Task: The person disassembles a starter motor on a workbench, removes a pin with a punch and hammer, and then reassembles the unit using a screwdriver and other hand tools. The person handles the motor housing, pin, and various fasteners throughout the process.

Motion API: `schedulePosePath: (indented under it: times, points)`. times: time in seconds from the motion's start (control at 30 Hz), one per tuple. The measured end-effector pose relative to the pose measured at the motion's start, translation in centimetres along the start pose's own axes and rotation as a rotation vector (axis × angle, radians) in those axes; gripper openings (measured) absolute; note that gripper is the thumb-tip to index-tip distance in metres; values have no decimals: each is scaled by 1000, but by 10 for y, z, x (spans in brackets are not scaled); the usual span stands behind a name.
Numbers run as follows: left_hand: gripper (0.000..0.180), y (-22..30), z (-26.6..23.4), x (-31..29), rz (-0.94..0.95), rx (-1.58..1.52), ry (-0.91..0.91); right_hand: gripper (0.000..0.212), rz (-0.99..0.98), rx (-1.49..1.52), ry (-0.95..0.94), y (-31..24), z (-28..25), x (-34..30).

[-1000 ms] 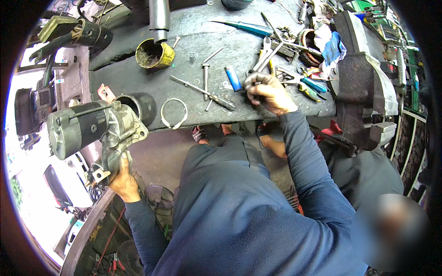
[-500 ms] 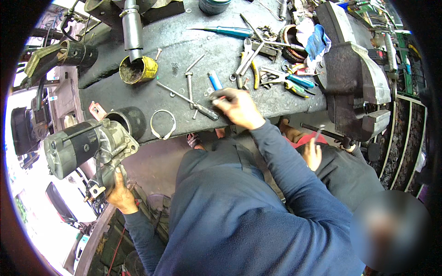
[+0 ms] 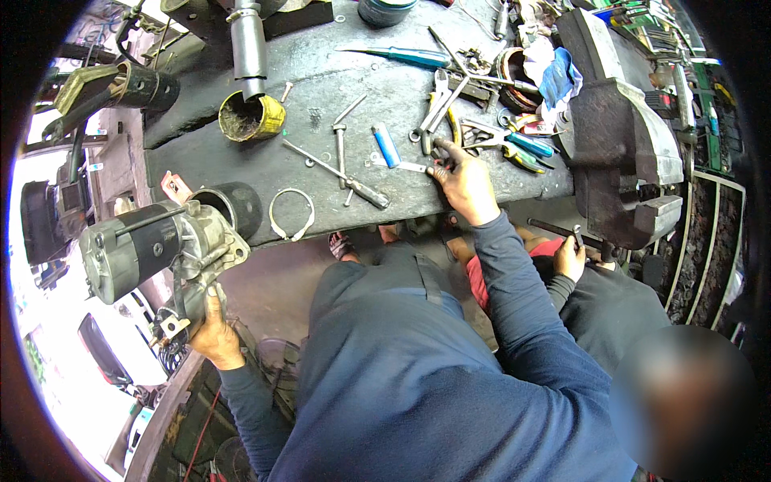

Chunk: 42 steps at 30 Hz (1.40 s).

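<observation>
My left hand [image 3: 215, 337] grips a grey and black starter motor [image 3: 132, 251] from below, thumb up along its smaller side cylinder. The motor hangs at the bench's left front corner, beside a dark metal cylinder [image 3: 241, 210]. My right hand [image 3: 470, 189] is over the front of the bench, fingers curled in a pinch at one end of a small silver wrench [image 3: 408, 165]. The wrench points left from the fingertips; its gripped end is hidden. Just left of the hand lies a blue cylinder [image 3: 385, 146]. A screwdriver [image 3: 369, 193] and a T-shaped metal bar [image 3: 341, 153] lie farther left.
A yellow tub [image 3: 273, 120] and a metal ring clamp [image 3: 277, 215] sit on the dark bench [image 3: 321, 80]. Pliers [image 3: 526, 157], wrenches and rags crowd its right side. A large vise [image 3: 622, 153] stands there. At right, another person's hand [image 3: 569, 261] holds a tool.
My right hand has moved right along the bench, and the small wrench now shows left of its fingers. My left hand keeps its grip on the starter motor. The other person's hand has shifted right.
</observation>
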State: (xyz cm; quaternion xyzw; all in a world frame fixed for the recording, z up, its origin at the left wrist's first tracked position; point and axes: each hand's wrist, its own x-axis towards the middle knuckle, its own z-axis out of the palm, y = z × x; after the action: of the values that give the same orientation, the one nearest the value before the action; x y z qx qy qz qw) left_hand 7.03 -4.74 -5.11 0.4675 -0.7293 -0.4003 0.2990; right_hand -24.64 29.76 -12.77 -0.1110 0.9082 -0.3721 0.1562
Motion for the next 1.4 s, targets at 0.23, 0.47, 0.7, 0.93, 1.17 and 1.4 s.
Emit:
schedulePosePath:
  times: [0.23, 0.47, 0.7, 0.93, 1.17, 1.4]
  points:
    - [27, 4, 7, 0, 71, 3, 20, 34, -183, -210, 144, 9, 22, -4]
    - [24, 3, 3, 0, 55, 34, -30, 26, 16, 504, -4, 19, 19, 3]
    - [29, -28, -2, 0, -3, 17, -13, 41, 509, 1824, -657, -31, 13, 23]
    - [43, -36, -6, -1, -145, 13, -10, 35, 616, 1697, -723, -97, 66, 26]
    - [33, -12, 5, -7, 111, 281, -25, 43, 404, 1375, -1056, -200, 59, 33]
    - [36, -8, 9, -10, 194, 155, -109, 25, 85, 973, -724, -278, 129, 39]
